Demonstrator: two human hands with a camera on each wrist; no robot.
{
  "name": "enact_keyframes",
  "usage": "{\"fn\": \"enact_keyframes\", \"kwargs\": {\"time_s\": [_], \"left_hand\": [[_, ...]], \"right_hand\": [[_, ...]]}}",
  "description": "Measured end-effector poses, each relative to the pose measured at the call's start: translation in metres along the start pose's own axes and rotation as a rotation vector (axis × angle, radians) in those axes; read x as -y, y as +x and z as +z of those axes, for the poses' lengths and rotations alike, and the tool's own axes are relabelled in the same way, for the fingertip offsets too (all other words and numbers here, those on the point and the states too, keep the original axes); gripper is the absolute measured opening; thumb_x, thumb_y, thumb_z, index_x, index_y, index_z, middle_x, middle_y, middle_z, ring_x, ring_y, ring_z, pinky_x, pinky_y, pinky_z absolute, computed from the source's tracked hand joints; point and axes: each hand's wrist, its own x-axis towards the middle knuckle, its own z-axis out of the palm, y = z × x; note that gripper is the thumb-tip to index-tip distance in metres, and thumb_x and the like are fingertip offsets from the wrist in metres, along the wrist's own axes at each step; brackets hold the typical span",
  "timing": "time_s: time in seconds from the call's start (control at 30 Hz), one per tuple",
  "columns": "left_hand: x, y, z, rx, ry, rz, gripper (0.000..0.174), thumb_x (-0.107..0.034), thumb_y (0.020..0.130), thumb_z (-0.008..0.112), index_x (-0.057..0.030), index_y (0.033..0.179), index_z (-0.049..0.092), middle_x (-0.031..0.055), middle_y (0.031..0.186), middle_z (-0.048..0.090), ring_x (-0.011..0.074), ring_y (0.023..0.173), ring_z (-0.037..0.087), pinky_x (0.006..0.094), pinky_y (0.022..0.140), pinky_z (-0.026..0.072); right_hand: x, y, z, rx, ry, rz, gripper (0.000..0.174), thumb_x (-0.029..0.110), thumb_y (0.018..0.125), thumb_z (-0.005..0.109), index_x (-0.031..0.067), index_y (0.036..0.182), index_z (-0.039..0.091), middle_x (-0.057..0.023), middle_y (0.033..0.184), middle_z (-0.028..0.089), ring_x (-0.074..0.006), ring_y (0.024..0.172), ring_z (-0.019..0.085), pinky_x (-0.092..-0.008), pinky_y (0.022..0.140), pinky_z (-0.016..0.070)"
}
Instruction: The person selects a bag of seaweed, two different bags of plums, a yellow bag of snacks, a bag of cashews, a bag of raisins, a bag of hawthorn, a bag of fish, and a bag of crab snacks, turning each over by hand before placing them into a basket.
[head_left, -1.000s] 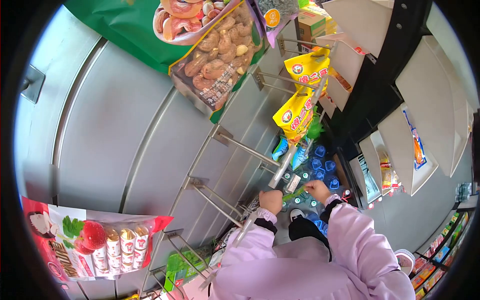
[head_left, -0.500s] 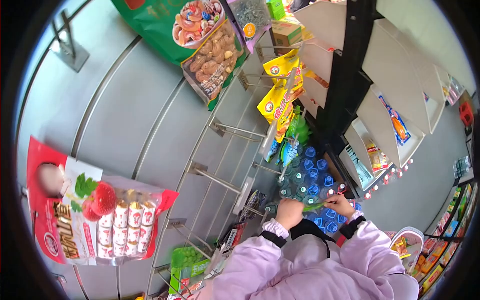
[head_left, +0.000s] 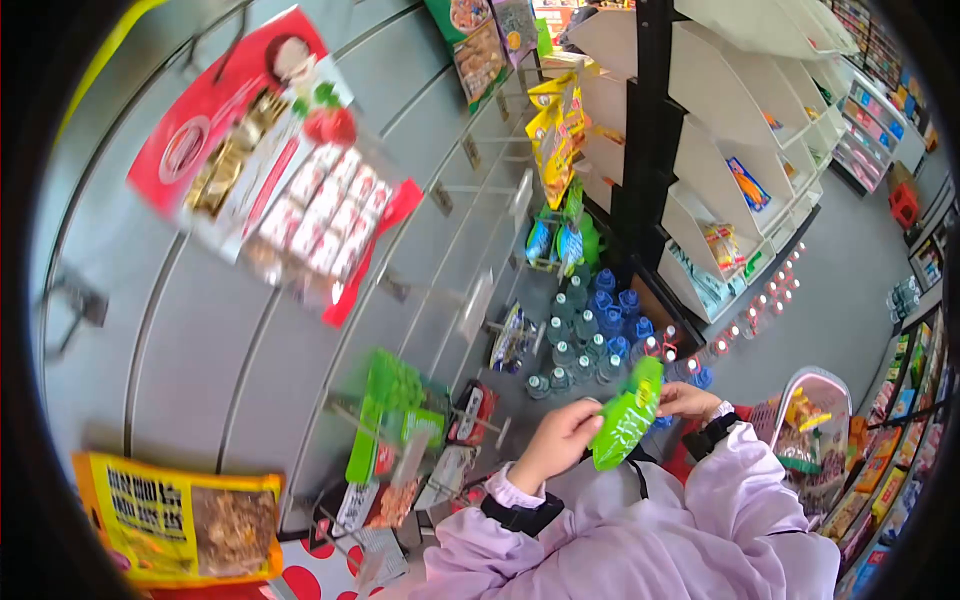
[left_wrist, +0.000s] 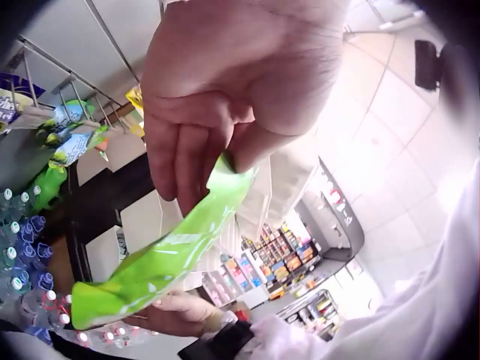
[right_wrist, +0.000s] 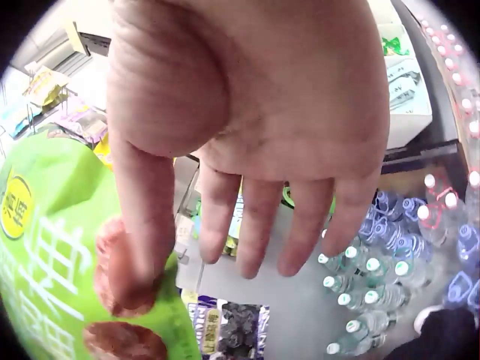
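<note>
A green snack packet [head_left: 628,415] with white lettering is held up in front of the body. My left hand [head_left: 557,440] pinches one end of it between thumb and fingers, and the left wrist view shows the packet [left_wrist: 169,259] slanting down from that hand [left_wrist: 240,82]. At the packet's other side is my right hand [head_left: 690,400]. In the right wrist view this hand [right_wrist: 255,112] has its four fingers extended and apart, with the thumb over the edge of the packet [right_wrist: 56,247], which shows reddish-brown pieces printed on it.
Hooks with a red-white candy bag [head_left: 290,190] and a yellow bag [head_left: 185,515] line the wall at left. Bottles [head_left: 585,345] stand on the floor ahead. White shelves [head_left: 715,190] rise beyond, and a pink basket [head_left: 842,420] with snacks is at right.
The head view has swung, bringing the wall's candy bag higher and a yellow bag into sight. The green packet, edge-on before, now shows its broad face.
</note>
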Motion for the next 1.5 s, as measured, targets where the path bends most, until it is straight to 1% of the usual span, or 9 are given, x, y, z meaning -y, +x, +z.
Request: {"fn": "enact_keyframes", "kwargs": {"time_s": [0.03, 0.47, 0.53, 0.63, 0.97, 1.1, 1.27, 1.33, 1.5], "left_hand": [[0.006, -0.021, 0.002, -0.066, -0.127, 0.009, 0.017, -0.008, 0.085, 0.052, 0.0028, 0.097, 0.055, -0.0004, 0.085, 0.056, 0.0066, 0.08, 0.051, 0.0222, 0.07, 0.0431], [0.029, -0.168, 0.015, -0.387, -0.685, -0.141, 0.013, -0.009, 0.086, 0.049, -0.0013, 0.096, 0.054, 0.0046, 0.087, 0.059, 0.0117, 0.075, 0.057, 0.0245, 0.066, 0.0458], [0.036, -0.173, 0.019, -0.388, -0.693, -0.162, 0.013, -0.008, 0.086, 0.049, -0.0006, 0.096, 0.053, 0.0057, 0.086, 0.059, 0.0129, 0.076, 0.057, 0.026, 0.068, 0.0469], [0.044, -0.176, 0.03, -0.374, -0.689, -0.182, 0.012, -0.007, 0.086, 0.048, 0.0004, 0.095, 0.053, 0.0066, 0.087, 0.059, 0.0133, 0.076, 0.057, 0.0263, 0.069, 0.0473], [0.066, -0.13, 0.092, -0.105, -0.207, -0.224, 0.019, -0.007, 0.083, 0.054, 0.0033, 0.099, 0.056, 0.0065, 0.091, 0.061, 0.012, 0.078, 0.058, 0.0247, 0.07, 0.0464], [0.061, -0.089, 0.159, 0.043, -0.164, -0.187, 0.017, -0.001, 0.08, 0.058, 0.0039, 0.096, 0.059, 0.0026, 0.082, 0.059, 0.0061, 0.07, 0.052, 0.0187, 0.063, 0.0413], [0.036, -0.043, 0.259, 0.196, -0.073, -0.055, 0.015, -0.001, 0.079, 0.058, 0.0047, 0.092, 0.06, 0.0038, 0.083, 0.059, 0.0087, 0.074, 0.054, 0.0203, 0.067, 0.0432], [0.044, -0.023, 0.295, 0.236, -0.013, 0.034, 0.015, -0.001, 0.078, 0.058, 0.0043, 0.092, 0.061, 0.0044, 0.083, 0.06, 0.0089, 0.074, 0.055, 0.0208, 0.067, 0.0436], [0.045, 0.014, 0.374, 0.24, 0.125, 0.093, 0.014, -0.001, 0.078, 0.058, 0.0029, 0.09, 0.062, 0.0076, 0.082, 0.06, 0.0125, 0.075, 0.057, 0.0232, 0.066, 0.0445]], "right_hand": [[-0.01, -0.003, 0.013, 0.018, -0.023, -0.014, 0.033, 0.007, 0.08, 0.059, 0.0009, 0.112, 0.052, -0.0037, 0.104, 0.059, -0.0116, 0.095, 0.054, -0.0263, 0.088, 0.0395], [-0.04, -0.057, 0.165, -0.141, 0.21, -0.143, 0.03, 0.012, 0.08, 0.061, 0.0028, 0.106, 0.049, -0.0016, 0.097, 0.057, -0.0096, 0.09, 0.055, -0.0241, 0.078, 0.0457], [-0.052, -0.066, 0.161, -0.171, 0.158, -0.163, 0.014, 0.012, 0.079, 0.063, 0.0058, 0.082, 0.052, 0.0064, 0.069, 0.05, -0.0031, 0.064, 0.05, -0.0191, 0.057, 0.0412], [-0.051, -0.087, 0.166, -0.181, 0.076, -0.186, 0.018, 0.015, 0.078, 0.065, 0.0081, 0.073, 0.049, 0.0089, 0.064, 0.044, -0.0009, 0.059, 0.043, -0.0179, 0.053, 0.0361], [-0.073, -0.191, 0.151, -0.518, 0.024, -0.347, 0.017, 0.01, 0.077, 0.065, 0.0054, 0.081, 0.049, 0.0064, 0.071, 0.049, -0.0034, 0.067, 0.046, -0.0186, 0.059, 0.0382], [-0.08, -0.269, 0.136, -0.72, -0.053, -0.425, 0.017, 0.003, 0.075, 0.065, 0.0048, 0.081, 0.048, 0.0038, 0.074, 0.052, -0.0045, 0.07, 0.047, -0.0189, 0.063, 0.0389], [-0.08, -0.37, 0.109, -0.962, -0.148, -0.473, 0.016, -0.001, 0.073, 0.064, 0.0031, 0.079, 0.049, 0.0022, 0.075, 0.051, -0.0056, 0.072, 0.05, -0.0204, 0.065, 0.0431], [-0.079, -0.404, 0.095, -1.135, -0.422, -0.389, 0.018, 0.0, 0.072, 0.065, 0.0023, 0.08, 0.049, 0.0011, 0.074, 0.05, -0.0058, 0.071, 0.051, -0.02, 0.064, 0.0434], [-0.082, -0.454, 0.068, -1.343, -0.462, -0.183, 0.016, 0.002, 0.07, 0.064, 0.0014, 0.078, 0.05, -0.0032, 0.07, 0.055, -0.0109, 0.065, 0.054, -0.0242, 0.059, 0.0448]]}}
